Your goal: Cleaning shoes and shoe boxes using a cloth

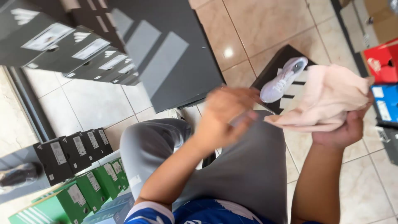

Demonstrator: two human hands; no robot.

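Seated over a tiled floor (95, 103), a person's right hand (346, 128) grips a crumpled pale pink tissue sheet (331, 97) from below at three o'clock, the blurred left hand (222, 116) half-curled beside it, a lilac sneaker (284, 79) resting on a black striped box lid (275, 68) just behind.

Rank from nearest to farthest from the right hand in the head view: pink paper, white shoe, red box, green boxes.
1. Pink paper, held in the right hand.
2. White shoe, just up-left on the black box.
3. Red box, at the upper right edge.
4. Green boxes, far lower left.
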